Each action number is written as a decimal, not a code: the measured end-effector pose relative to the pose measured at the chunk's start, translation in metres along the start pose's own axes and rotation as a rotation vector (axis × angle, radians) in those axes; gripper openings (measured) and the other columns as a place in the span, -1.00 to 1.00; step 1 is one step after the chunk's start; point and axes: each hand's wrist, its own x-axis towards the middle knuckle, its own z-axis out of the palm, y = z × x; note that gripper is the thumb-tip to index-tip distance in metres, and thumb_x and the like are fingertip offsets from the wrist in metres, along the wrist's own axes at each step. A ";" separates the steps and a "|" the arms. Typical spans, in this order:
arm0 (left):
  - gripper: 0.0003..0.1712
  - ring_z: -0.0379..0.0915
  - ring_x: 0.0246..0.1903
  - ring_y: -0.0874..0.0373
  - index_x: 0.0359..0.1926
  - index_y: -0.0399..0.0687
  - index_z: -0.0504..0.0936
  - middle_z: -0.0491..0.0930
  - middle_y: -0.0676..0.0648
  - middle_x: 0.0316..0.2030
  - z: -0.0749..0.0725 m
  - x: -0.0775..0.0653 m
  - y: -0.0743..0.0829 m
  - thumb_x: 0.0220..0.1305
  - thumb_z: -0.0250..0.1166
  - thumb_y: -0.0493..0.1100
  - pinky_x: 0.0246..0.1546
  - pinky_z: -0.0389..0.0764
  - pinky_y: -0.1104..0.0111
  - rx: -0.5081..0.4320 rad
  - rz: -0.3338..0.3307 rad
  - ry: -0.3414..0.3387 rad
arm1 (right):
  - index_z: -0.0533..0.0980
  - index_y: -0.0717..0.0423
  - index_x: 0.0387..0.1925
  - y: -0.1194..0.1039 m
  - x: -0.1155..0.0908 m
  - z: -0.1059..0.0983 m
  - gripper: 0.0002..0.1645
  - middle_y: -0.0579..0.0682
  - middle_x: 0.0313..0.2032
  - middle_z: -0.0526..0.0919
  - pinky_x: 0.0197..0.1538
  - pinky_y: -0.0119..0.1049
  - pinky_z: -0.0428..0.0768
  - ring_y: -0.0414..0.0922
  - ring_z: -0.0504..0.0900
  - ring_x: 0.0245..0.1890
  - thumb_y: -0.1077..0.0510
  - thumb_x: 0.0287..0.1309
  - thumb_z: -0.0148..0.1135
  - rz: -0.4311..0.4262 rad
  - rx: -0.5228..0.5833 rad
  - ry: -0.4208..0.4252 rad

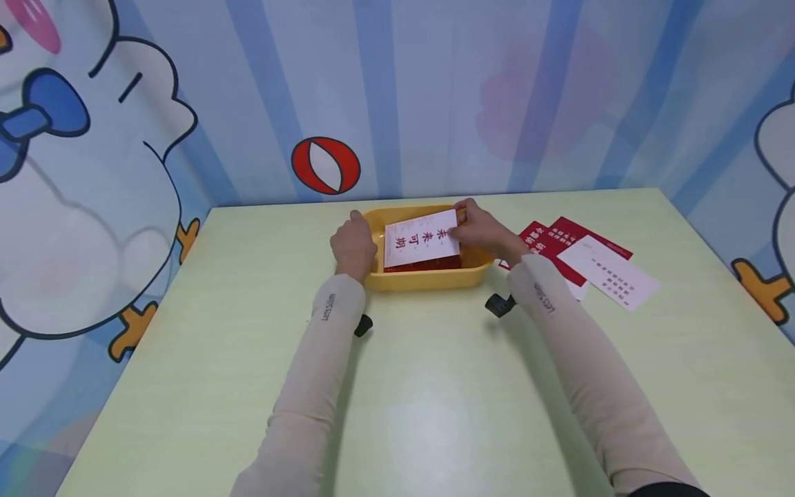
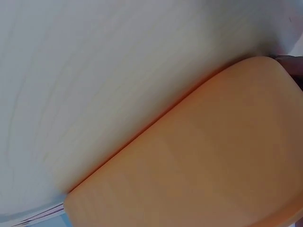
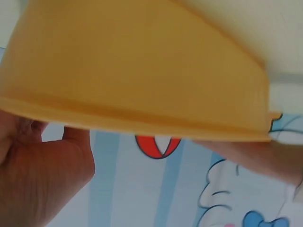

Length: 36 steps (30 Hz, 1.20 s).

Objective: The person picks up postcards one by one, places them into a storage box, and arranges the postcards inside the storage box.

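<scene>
A yellow plastic tray (image 1: 428,279) stands near the back edge of the table. At its left end my left hand (image 1: 354,241) grips the rim; part of that hand shows at the right edge in the left wrist view, beside the tray wall (image 2: 189,156). My right hand (image 1: 484,229) reaches over the tray's right end and pinches the right edge of a white card (image 1: 413,241) with red characters. Under this card, inside the tray, a red card (image 1: 428,264) shows partly. In the right wrist view the tray wall hides the cards.
Right of the tray, several red and white printed cards lie overlapping, among them a white card (image 1: 611,273) and a red card (image 1: 590,235). My right forearm covers part of them. A wall (image 1: 422,103) with cartoon pictures stands behind the table (image 1: 422,386).
</scene>
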 end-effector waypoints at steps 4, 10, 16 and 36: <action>-0.46 0.52 -0.12 0.01 0.22 -0.15 0.22 0.56 -0.16 -0.03 -0.002 -0.001 0.000 0.33 0.23 -0.11 0.12 0.61 0.16 -0.003 0.000 -0.010 | -0.04 0.09 0.41 0.000 0.001 0.003 -0.16 0.17 0.25 0.35 0.33 -0.03 0.47 0.08 0.43 0.15 0.14 0.24 0.18 -0.017 -0.126 0.028; -0.45 0.52 -0.14 0.02 0.23 -0.15 0.22 0.56 -0.15 -0.04 -0.002 -0.002 -0.001 0.33 0.23 -0.11 0.12 0.61 0.16 0.001 -0.006 -0.011 | 0.00 0.18 0.39 0.002 0.005 0.006 -0.17 0.21 0.18 0.42 0.29 -0.04 0.51 0.08 0.46 0.09 0.11 0.22 0.19 -0.065 -0.249 0.056; -0.43 0.53 -0.11 0.02 0.24 -0.15 0.21 0.56 -0.15 -0.02 -0.001 -0.001 -0.001 0.33 0.23 -0.11 0.14 0.60 0.16 -0.001 -0.006 -0.009 | 0.05 0.26 0.36 0.002 0.002 0.010 -0.18 0.21 0.10 0.45 0.23 -0.05 0.52 0.06 0.44 0.04 0.05 0.23 0.21 -0.119 -0.305 0.090; -0.39 0.54 -0.09 0.02 0.27 -0.17 0.20 0.57 -0.16 0.00 0.001 0.001 0.000 0.32 0.24 -0.10 0.14 0.60 0.15 0.015 -0.009 -0.001 | 0.00 0.18 0.40 0.003 0.000 0.034 -0.14 0.22 0.29 0.24 0.24 0.09 0.52 0.05 0.39 0.10 -0.05 0.26 0.17 -0.003 -0.471 0.220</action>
